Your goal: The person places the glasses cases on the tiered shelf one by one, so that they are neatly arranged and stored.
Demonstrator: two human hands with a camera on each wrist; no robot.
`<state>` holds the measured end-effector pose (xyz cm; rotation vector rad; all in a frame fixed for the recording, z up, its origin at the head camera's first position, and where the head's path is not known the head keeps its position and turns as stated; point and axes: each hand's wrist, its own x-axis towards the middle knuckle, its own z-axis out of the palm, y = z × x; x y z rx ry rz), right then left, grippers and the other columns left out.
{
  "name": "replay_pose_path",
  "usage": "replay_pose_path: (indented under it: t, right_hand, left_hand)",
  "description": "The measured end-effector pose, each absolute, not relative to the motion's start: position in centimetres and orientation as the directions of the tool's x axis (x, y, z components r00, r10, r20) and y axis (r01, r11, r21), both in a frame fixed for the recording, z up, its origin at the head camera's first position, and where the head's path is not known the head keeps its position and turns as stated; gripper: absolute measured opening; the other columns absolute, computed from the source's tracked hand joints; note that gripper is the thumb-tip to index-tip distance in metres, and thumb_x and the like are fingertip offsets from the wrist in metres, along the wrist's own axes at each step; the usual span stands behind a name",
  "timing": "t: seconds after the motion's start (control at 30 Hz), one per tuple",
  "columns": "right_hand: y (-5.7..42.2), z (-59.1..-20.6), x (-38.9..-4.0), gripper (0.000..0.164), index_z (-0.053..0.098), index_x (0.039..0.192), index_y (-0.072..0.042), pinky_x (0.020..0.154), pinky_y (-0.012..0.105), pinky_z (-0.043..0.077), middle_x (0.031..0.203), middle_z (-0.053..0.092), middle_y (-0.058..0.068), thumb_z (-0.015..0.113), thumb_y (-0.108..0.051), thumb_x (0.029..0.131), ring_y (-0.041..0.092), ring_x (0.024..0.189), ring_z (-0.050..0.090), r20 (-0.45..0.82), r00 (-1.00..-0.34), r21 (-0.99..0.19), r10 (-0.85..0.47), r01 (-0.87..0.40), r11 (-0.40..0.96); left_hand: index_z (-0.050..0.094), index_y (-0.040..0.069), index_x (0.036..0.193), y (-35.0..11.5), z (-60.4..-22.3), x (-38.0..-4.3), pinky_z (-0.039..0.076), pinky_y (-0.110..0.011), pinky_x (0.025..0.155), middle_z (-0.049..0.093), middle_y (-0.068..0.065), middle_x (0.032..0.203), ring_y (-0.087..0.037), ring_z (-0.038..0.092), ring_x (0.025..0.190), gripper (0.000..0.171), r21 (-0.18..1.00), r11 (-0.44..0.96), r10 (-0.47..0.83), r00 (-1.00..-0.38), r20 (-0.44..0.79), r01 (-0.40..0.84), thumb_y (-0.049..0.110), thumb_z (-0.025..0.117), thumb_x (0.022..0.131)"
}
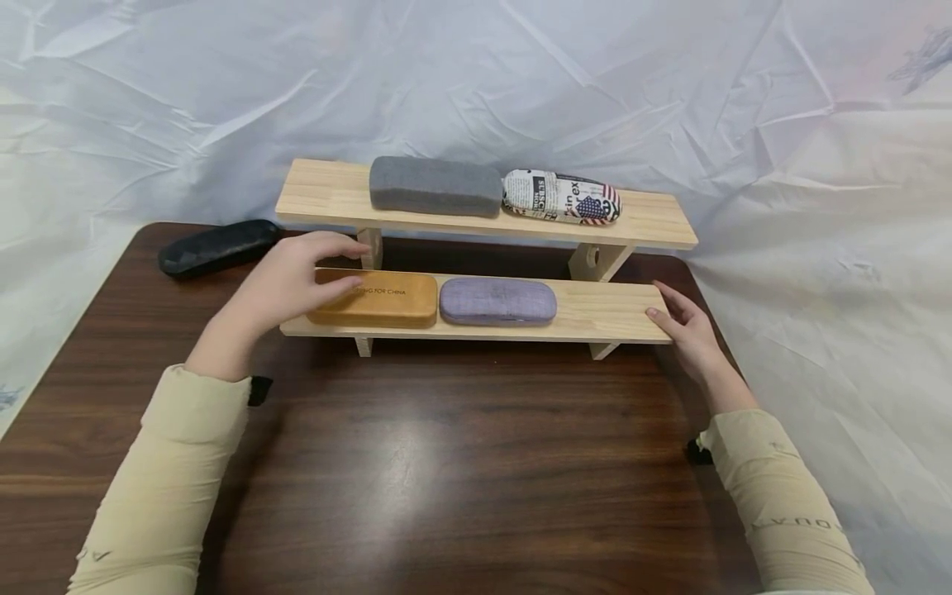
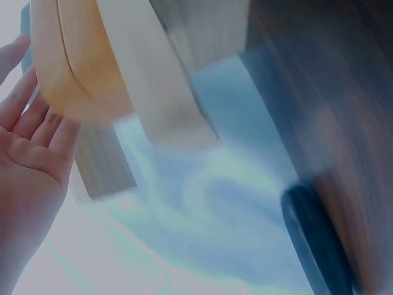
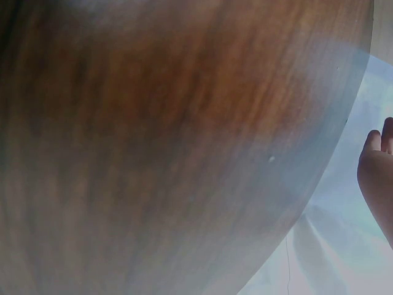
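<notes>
My left hand (image 1: 286, 277) is over the left end of the lower shelf board, its fingers extended and thumb apart. Beneath it lies an orange glasses case (image 1: 402, 299) with printed lettering, its left part hidden by the hand. In the left wrist view, the fingers (image 2: 46, 117) are right beside the orange case (image 2: 92, 67). A purple glasses case (image 1: 498, 300) sits to its right. At the right end of the two-tier wooden shelf (image 1: 610, 310), my right hand (image 1: 687, 330) touches the lower board with thumb and fingertips spread.
The upper board holds a grey glasses case (image 1: 435, 186) and a newsprint-and-flag patterned case (image 1: 561, 197). A black glasses case (image 1: 218, 246) lies on the brown table (image 1: 416, 463) at the back left. White cloth (image 1: 476, 74) hangs behind.
</notes>
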<state>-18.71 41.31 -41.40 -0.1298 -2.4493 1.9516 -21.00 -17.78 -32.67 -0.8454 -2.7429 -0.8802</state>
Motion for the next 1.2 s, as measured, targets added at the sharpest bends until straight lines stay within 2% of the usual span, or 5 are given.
replay_pose_path:
  t: [0.3, 0.53, 0.7, 0.83, 1.2]
  right_hand:
    - [41.5, -41.5, -18.9, 0.072, 0.030, 0.168, -0.007, 0.085, 0.006, 0.052, 0.151, 0.046, 0.004, 0.067, -0.017, 0.106, 0.000, 0.115, 0.052, -0.058, -0.996, -0.971, 0.074, 0.074, 0.229]
    - [41.4, -41.4, -18.8, 0.074, 0.029, 0.168, -0.004, 0.084, 0.007, 0.053, 0.140, 0.050, -0.009, 0.067, -0.017, 0.106, 0.001, 0.114, 0.053, -0.051, -0.996, -0.972, 0.073, 0.066, 0.227]
    - [41.2, -41.3, -18.7, 0.072, 0.030, 0.167, -0.005, 0.084, 0.007, 0.053, 0.136, 0.051, -0.013, 0.067, -0.016, 0.106, 0.002, 0.114, 0.053, -0.044, -0.997, -0.976, 0.067, 0.057, 0.209]
    - [41.1, -41.3, -18.6, 0.071, 0.032, 0.167, -0.005, 0.084, 0.007, 0.053, 0.134, 0.052, -0.014, 0.067, -0.016, 0.106, 0.001, 0.114, 0.053, -0.037, -0.997, -0.978, 0.065, 0.050, 0.204]
    - [41.1, -41.4, -18.6, 0.072, 0.031, 0.167, -0.003, 0.085, 0.008, 0.053, 0.136, 0.052, -0.012, 0.067, -0.015, 0.106, 0.001, 0.114, 0.054, -0.035, -0.997, -0.977, 0.069, 0.049, 0.206]
  left_hand:
    - [0.075, 0.008, 0.130, -22.8, -33.8, -20.8, 0.052, -0.031, 0.103, 0.075, -0.015, 0.129, -0.032, 0.067, 0.119, 0.038, 0.491, 0.708, 0.358, -0.857, 0.371, 0.508, 0.008, 0.082, 0.093]
    - [0.076, 0.005, 0.127, -26.2, -35.1, -21.0, 0.032, 0.006, 0.094, 0.076, -0.017, 0.126, 0.028, 0.045, 0.107, 0.039, 0.526, 0.716, 0.244, -0.871, 0.427, 0.459, -0.001, 0.083, 0.089]
    - [0.076, 0.005, 0.127, -28.1, -36.1, -21.6, 0.033, 0.006, 0.091, 0.074, -0.021, 0.123, 0.036, 0.038, 0.101, 0.041, 0.548, 0.736, 0.174, -0.893, 0.414, 0.397, 0.000, 0.085, 0.088]
    - [0.076, 0.006, 0.128, -29.4, -36.8, -22.0, 0.038, 0.000, 0.095, 0.073, -0.021, 0.126, 0.030, 0.043, 0.104, 0.040, 0.541, 0.764, 0.142, -0.910, 0.390, 0.351, 0.004, 0.084, 0.089]
    - [0.072, -0.001, 0.130, -31.4, -38.2, -23.6, 0.046, -0.063, 0.105, 0.070, -0.028, 0.130, -0.045, 0.059, 0.121, 0.037, 0.542, 0.804, 0.072, -0.944, 0.321, 0.245, 0.006, 0.079, 0.094]
